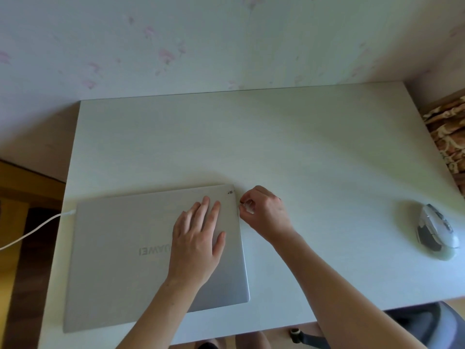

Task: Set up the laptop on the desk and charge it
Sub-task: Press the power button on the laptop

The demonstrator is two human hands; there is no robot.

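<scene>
wall (201,41): pale floral paper | floor (12,177): wood | chair (422,321): dark, below desk edge

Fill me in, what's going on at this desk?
A person is setting up a closed silver laptop on the white desk. The left hand lies flat on the lid; the right hand pinches something small at its right edge. A white cable reaches the laptop's left side. A mouse sits apart, right.

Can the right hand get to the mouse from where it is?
Probably yes. The right hand is at the laptop's right edge, pinching something small, and only bare desk lies between it and the mouse.
</scene>
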